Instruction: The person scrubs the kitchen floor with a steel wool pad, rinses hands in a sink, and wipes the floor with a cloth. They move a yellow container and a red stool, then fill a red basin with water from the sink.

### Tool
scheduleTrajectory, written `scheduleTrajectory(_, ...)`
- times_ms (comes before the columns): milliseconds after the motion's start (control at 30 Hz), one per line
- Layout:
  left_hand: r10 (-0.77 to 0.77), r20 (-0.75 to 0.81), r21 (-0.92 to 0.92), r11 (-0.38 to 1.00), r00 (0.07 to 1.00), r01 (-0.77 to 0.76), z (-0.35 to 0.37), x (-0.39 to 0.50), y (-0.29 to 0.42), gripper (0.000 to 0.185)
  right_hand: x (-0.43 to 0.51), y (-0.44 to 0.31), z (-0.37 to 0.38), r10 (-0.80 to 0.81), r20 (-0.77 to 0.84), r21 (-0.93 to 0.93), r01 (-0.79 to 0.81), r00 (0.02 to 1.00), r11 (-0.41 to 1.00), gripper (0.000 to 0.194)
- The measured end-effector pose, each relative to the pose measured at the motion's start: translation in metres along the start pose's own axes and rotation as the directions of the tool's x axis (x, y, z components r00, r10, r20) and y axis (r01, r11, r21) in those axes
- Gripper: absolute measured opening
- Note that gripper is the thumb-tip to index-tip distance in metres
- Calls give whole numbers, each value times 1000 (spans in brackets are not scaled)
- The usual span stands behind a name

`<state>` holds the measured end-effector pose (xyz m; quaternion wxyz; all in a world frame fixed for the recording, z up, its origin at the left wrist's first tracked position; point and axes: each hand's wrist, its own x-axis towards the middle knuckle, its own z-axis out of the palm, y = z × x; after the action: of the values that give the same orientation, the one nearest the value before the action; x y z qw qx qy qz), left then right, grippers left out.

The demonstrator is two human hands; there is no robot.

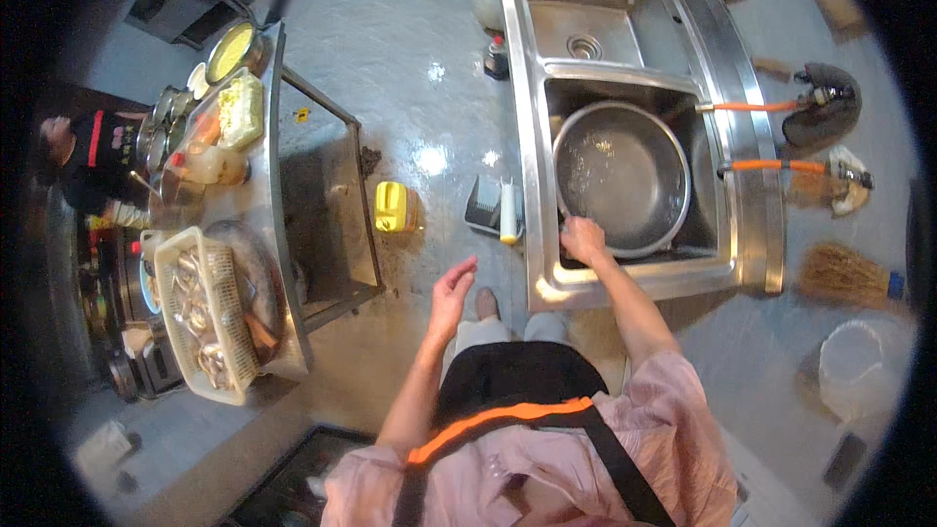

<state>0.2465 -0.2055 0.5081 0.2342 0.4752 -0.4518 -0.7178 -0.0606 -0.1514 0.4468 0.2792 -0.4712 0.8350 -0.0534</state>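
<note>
A large round stainless steel basin (622, 179) sits in the nearer bowl of a steel double sink (538, 263). Wet patches shine on its inner surface. My right hand (583, 240) has its fingers curled over the basin's near left rim; the fingertips are hidden. To the left of the sink, my left hand (454, 296) hangs in the air above the floor with fingers extended and nothing in it. Two orange hoses (768, 165) reach over the sink's right edge beside the basin.
On the left, a steel worktable (274, 161) carries a plastic basket (241, 344) of seafood, perhaps shellfish, and food containers. A person (95, 154) stands beyond it. A yellow jug (392, 206) and a dark dustpan (479, 208) stand on the floor between table and sink.
</note>
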Motion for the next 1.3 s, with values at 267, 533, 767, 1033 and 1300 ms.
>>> scheduleTrajectory(267,-114,-15,9,993,993,114,-66,-22,-1,33,-2,11,18,37,73,183,-50,997,982,37)
scheduleTrajectory(533,-111,34,87,990,993,108,-90,-11,4,33,-15,-1,-1,97,293,105,-133,951,986,42)
scheduleTrajectory(767,-61,39,55,997,997,58,-87,-4,16,33,-14,11,-7,17,176,211,-55,984,976,41)
scheduleTrajectory(1033,-61,-5,85,995,998,61,-83,-23,16,35,-52,21,-23,-36,-240,282,105,970,954,29)
scheduleTrajectory(1300,-167,-39,63,984,985,169,-69,-20,14,31,-119,38,-34,122,-591,371,135,797,919,26)
